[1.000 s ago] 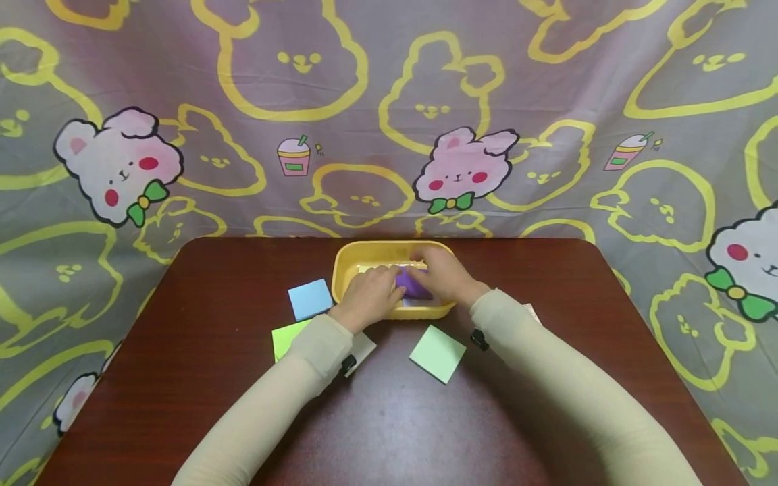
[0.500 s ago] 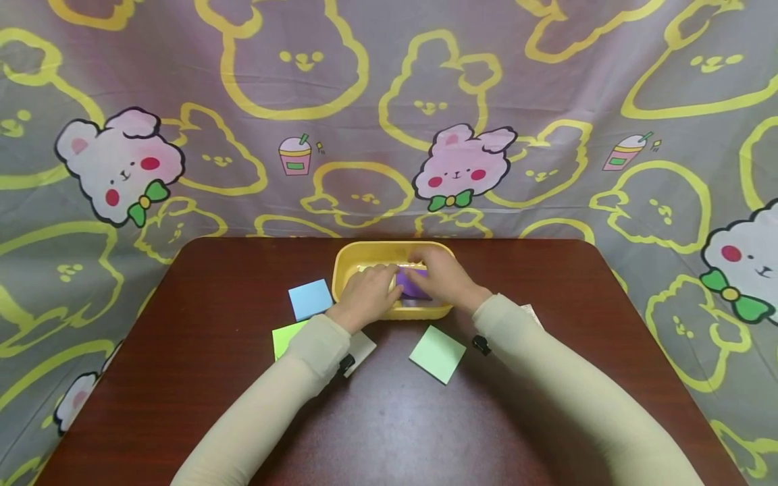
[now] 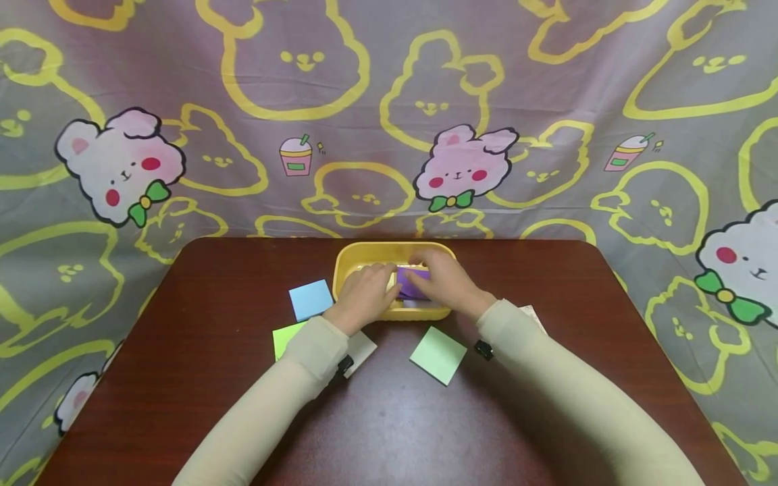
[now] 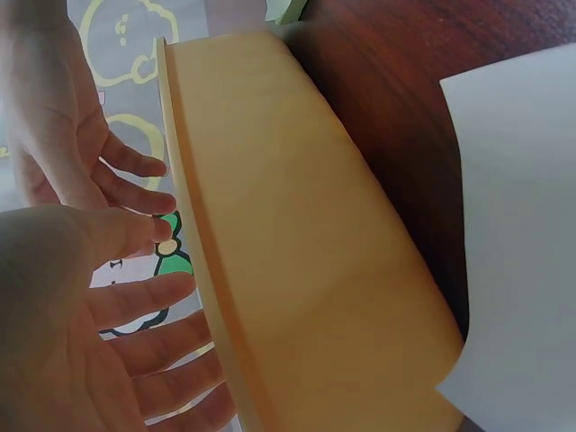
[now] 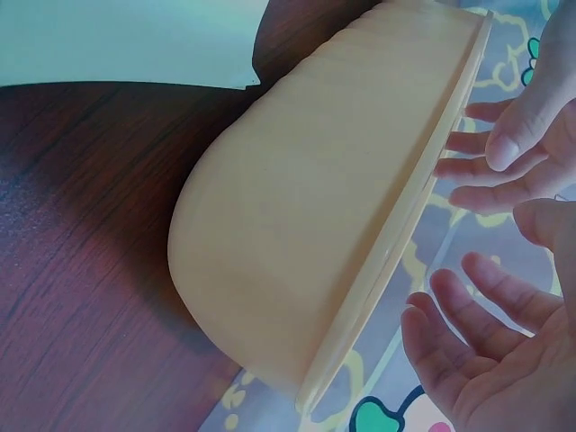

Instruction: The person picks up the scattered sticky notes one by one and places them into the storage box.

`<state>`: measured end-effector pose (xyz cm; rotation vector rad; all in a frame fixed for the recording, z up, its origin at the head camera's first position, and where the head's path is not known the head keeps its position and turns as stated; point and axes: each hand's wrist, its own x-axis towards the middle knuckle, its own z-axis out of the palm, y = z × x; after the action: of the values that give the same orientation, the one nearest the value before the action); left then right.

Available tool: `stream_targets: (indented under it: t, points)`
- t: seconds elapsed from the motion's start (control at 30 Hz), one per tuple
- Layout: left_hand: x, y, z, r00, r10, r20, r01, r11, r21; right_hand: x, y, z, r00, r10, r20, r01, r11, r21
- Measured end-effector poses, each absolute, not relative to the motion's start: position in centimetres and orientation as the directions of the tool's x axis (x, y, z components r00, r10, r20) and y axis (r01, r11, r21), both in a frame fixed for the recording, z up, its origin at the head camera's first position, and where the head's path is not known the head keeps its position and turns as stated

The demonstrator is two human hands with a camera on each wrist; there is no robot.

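A yellow plastic basin (image 3: 395,247) stands at the far side of the table, with both hands over it. Inside, a purple square pad (image 3: 413,283), like sticky notes, shows between the hands. The left hand (image 3: 366,291) is at its left edge, the right hand (image 3: 448,277) at its right, with the right thumb overlapping the purple in the head view. Past the basin's side wall (image 4: 288,207) in the left wrist view, the left fingers (image 4: 166,346) look spread and loose. Slightly bent, the right fingers (image 5: 481,319) reach over the rim with nothing visible between them.
Left of the basin lies a blue pad (image 3: 311,300); nearer are a lime green pad (image 3: 287,336), partly under the left sleeve, and a greyish white pad (image 3: 362,352). A pale green pad (image 3: 437,355) lies in front. A light patterned pad (image 3: 533,317) peeks out beside the right sleeve.
Both hands stay over the basin with only tiny shifts. The purple pad's visible outline has changed slightly between them. The pads on the table have not moved.
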<state>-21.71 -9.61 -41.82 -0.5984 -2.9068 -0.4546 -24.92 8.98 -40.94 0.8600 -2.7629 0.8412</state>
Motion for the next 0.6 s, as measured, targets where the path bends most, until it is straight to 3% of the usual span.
stream_targets:
  t: [0.6]
  points:
    - [-21.6, -10.7, -41.5, -0.917, 0.343, 0.206, 0.392, 0.873, 0.290, -23.9, 8.9, -41.2, -0.842, -0.487, 0.232, -0.535, 0.695, -0.481]
